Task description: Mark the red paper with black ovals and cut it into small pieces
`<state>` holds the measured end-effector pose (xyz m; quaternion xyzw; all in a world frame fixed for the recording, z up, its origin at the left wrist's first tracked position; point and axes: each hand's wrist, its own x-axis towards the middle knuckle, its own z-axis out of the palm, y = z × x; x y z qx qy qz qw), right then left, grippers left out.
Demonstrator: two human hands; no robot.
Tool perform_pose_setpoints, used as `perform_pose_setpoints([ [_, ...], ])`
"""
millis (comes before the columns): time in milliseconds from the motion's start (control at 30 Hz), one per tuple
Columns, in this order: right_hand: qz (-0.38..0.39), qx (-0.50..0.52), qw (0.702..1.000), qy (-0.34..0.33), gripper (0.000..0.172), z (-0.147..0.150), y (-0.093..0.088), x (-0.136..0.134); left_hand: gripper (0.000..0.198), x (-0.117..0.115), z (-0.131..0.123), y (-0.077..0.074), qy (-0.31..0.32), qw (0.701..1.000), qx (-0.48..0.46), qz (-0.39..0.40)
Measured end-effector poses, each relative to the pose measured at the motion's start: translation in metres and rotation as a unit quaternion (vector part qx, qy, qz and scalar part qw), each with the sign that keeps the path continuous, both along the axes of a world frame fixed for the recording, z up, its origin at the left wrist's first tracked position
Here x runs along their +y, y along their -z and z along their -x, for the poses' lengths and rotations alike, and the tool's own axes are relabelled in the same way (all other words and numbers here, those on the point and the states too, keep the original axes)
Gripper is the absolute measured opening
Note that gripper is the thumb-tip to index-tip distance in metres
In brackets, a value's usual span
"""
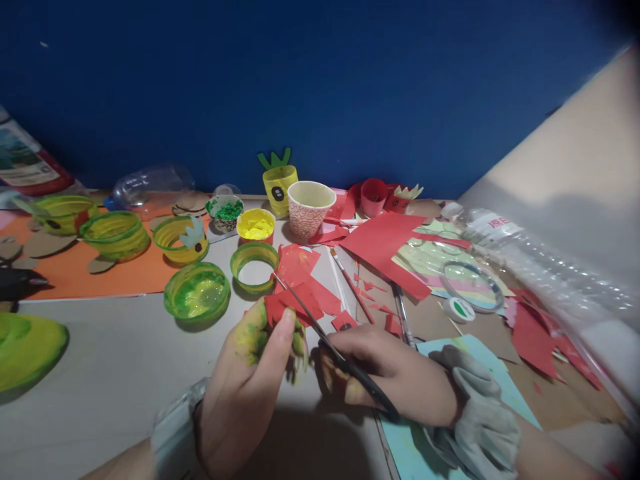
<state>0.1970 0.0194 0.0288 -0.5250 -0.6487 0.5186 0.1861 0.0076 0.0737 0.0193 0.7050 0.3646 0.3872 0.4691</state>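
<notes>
My left hand (255, 373), smeared with green and yellow paint, pinches a small piece of red paper (283, 308) between thumb and fingers. My right hand (385, 370) grips the black handles of a pair of scissors (327, 340). The blades point up and left, over the red paper; whether they touch it I cannot tell. More red paper scraps (300, 267) lie just beyond, partly hidden by the left hand. Close by is a green and yellow painted ring (241, 283).
Painted bottle pieces (197, 293) stand at the left. Paint cups (256, 227) and a paper cup (311, 213) are at the back. A paintbrush (353, 283) and large red sheet (387, 247) lie to the right, before a plastic bottle (545, 260). A blue wall (320, 87) rises behind.
</notes>
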Motion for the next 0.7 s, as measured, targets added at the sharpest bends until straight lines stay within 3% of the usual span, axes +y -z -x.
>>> perform_pose_setpoints([
  [333,0.0,-0.008,1.0,0.003,0.065,0.001,-0.001,-0.001,0.02,-0.001,-0.002,0.003,-0.006,0.999,-0.035,-0.008],
  [700,-0.003,-0.002,1.0,0.002,0.065,0.001,0.0,0.001,0.025,-0.002,-0.003,-0.011,0.008,0.996,-0.008,0.088],
])
